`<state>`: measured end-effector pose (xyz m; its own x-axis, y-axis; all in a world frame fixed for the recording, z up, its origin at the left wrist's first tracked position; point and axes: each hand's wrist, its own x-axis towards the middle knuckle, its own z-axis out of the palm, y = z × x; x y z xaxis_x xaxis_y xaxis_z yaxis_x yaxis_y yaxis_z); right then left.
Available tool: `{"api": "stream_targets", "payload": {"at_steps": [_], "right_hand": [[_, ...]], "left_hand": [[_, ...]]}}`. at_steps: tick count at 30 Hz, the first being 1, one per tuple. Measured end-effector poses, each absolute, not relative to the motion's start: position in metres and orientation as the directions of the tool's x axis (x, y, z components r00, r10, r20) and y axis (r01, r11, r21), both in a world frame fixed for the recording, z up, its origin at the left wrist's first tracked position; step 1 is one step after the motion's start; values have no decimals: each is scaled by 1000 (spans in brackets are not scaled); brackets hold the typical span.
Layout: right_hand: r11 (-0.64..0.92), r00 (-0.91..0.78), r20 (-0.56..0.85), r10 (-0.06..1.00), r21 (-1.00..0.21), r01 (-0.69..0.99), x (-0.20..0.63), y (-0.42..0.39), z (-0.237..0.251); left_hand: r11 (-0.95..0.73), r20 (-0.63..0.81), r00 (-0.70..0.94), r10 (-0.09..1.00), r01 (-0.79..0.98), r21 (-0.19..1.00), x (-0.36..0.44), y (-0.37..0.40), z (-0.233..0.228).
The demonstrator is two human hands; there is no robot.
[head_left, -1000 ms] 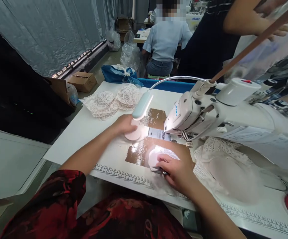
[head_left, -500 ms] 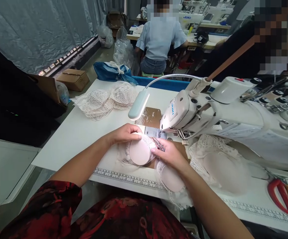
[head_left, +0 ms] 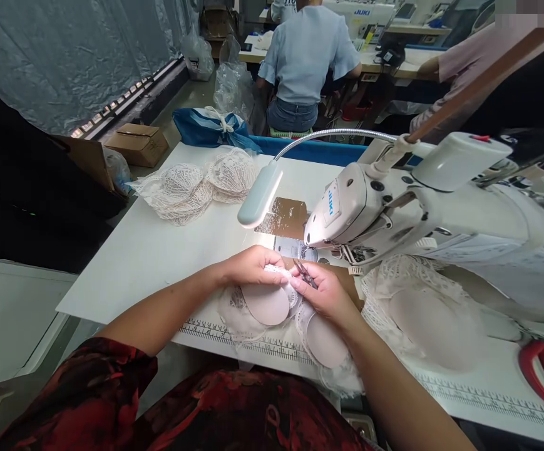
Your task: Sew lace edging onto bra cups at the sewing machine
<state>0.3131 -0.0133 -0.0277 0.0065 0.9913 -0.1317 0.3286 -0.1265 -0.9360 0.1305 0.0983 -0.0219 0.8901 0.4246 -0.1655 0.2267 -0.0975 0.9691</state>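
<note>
Lace bra piece with pale padded cups point(head_left: 272, 305) lies on the white table point(head_left: 159, 250), at its near edge, just in front of the sewing machine's needle area. One cup sits under the left hand, the other point(head_left: 324, 341) lower, beneath the right wrist, lace trim hanging over the table edge.

Left hand point(head_left: 248, 266): fingers curled down over the upper rim of the cup, pinching the lace there. Closed on the fabric.

Right hand point(head_left: 328, 293): closed around small thread snips point(head_left: 305, 273), blades pointing toward the left hand's fingertips, right at the lace edge. Fingertips of both hands nearly touching.

Printed ruler strip point(head_left: 234, 335) runs along the table edge, partly under the cups.

Just beyond the hands: white sewing machine point(head_left: 394, 213), head above a shiny brown patch point(head_left: 288, 216) on the table. Gooseneck lamp point(head_left: 258, 193) hangs over the work, lit spot below it.

Right of the hands: a heap of lace cups point(head_left: 422, 300) lying under the machine arm. Far right, red-handled scissors point(head_left: 541, 373) on the table.

Far left corner of table: a pile of finished lace pieces point(head_left: 196, 181).

Background: a person in a light blue top point(head_left: 304, 56) seated at another machine, back turned. Cardboard box point(head_left: 135, 143) and blue bag point(head_left: 206, 128) on the floor
</note>
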Motion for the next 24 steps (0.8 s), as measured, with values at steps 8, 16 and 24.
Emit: {"api": "stream_targets", "payload": {"at_steps": [8, 16, 24], "right_hand": [[-123, -41, -144, 989, -939, 322, 331, -16, -26], [-274, 81, -261, 962, -910, 311, 335, -16, -24], [-131, -122, -167, 978, -957, 258, 320, -11, -21]], "left_hand": [[16, -211, 905, 368, 221, 975, 130, 100, -20], [70, -289, 900, 325, 281, 957, 128, 98, -16], [92, -300, 906, 298, 285, 954, 131, 97, -19]]}}
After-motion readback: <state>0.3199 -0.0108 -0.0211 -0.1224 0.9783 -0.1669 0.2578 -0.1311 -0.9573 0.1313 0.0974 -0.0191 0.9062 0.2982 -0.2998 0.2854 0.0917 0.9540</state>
